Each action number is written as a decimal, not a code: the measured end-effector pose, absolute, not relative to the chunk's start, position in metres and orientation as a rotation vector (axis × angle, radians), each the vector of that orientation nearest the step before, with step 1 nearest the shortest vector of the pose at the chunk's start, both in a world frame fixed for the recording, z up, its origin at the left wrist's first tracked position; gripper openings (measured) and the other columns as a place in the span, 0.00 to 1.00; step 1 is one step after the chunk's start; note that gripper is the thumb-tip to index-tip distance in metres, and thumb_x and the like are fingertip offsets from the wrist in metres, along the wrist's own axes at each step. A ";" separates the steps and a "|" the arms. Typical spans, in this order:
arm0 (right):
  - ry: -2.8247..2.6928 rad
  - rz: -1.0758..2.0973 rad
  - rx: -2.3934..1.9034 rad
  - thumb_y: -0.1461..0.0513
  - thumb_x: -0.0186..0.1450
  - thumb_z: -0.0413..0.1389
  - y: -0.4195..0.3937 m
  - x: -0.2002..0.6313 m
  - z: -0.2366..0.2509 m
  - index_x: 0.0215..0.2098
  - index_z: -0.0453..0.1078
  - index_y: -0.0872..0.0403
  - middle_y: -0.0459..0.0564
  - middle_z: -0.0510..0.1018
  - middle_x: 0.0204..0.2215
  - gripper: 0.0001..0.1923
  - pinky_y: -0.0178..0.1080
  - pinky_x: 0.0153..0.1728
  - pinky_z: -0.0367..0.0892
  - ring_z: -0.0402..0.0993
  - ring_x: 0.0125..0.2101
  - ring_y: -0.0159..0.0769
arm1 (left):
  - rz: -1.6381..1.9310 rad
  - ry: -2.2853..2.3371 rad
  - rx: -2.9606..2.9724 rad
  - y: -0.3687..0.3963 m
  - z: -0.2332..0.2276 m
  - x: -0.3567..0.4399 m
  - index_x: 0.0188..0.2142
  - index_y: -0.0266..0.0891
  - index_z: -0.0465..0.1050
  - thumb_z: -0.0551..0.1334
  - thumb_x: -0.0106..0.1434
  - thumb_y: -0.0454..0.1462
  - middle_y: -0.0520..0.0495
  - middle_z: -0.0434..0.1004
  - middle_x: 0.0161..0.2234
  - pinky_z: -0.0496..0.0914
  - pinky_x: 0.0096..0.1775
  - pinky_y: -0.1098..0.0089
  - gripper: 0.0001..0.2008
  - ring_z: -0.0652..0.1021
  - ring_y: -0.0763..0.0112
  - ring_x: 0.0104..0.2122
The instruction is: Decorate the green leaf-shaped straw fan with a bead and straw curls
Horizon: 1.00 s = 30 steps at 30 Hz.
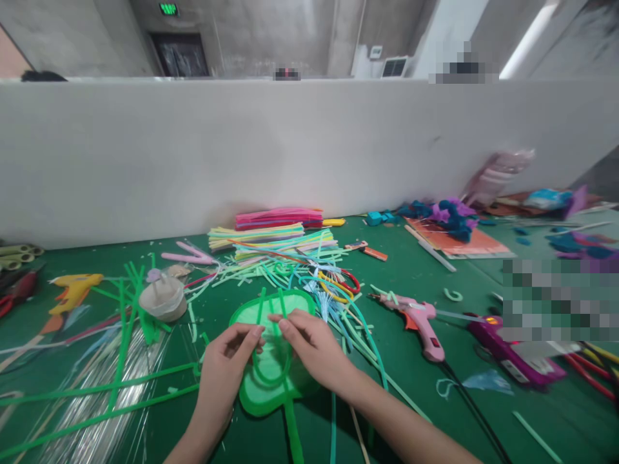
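A green fan-like piece (256,405) with a rounded leafy outline and a stem lies on the table in front of me. Over it, a green pipe cleaner (271,383) is bent into a U, its two ends pointing away from me. My left hand (231,354) pinches the left arm of the U between thumb and fingertips. On the other arm, my right hand (309,340) has its thumb and index finger closed. Whether the U touches the fan beneath cannot be made out.
Bundled pipe cleaners (271,235) lie along the white partition (290,148). To the right are a pink glue gun (416,316) and a purple glue gun (512,351); a yellow glue gun (75,290) and a small cup (163,299) stand left. Scissors (349,283) lie ahead.
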State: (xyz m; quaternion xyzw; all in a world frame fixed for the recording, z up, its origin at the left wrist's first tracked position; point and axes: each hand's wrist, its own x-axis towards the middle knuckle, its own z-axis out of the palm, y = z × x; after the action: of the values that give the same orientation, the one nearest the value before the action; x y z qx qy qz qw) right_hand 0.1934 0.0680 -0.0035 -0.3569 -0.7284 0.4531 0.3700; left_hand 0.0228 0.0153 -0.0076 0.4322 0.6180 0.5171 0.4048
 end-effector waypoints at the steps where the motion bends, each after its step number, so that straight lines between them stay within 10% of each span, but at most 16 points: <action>1: -1.844 1.158 -0.892 0.52 0.72 0.46 0.069 0.193 -0.004 0.22 0.61 0.54 0.42 0.61 0.21 0.23 0.35 0.35 0.60 0.63 0.28 0.31 | 1.302 1.570 1.103 0.015 -0.007 0.022 0.30 0.38 0.77 0.66 0.56 0.50 0.51 0.76 0.24 0.67 0.31 0.75 0.17 0.74 0.70 0.28; 20: -1.439 1.733 -0.823 0.44 0.63 0.57 0.064 0.191 0.001 0.39 0.77 0.55 0.42 0.63 0.25 0.23 0.29 0.20 0.54 0.55 0.21 0.24 | 1.208 1.494 1.157 0.015 -0.006 0.031 0.29 0.39 0.79 0.66 0.57 0.49 0.48 0.81 0.27 0.69 0.35 0.72 0.15 0.77 0.66 0.30; 30: -1.260 1.876 -0.853 0.48 0.59 0.63 0.063 0.192 0.003 0.25 0.75 0.58 0.44 0.72 0.25 0.21 0.30 0.19 0.46 0.51 0.20 0.22 | 1.112 1.476 1.206 0.014 -0.005 0.035 0.29 0.39 0.80 0.66 0.56 0.48 0.47 0.82 0.27 0.69 0.34 0.72 0.15 0.77 0.66 0.29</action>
State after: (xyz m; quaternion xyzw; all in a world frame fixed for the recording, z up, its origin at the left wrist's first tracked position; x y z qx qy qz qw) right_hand 0.1917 0.0632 0.0033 -0.3300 -0.4878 0.7260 0.3551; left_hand 0.0349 0.0139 -0.0054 0.4878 0.5972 0.4500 0.4504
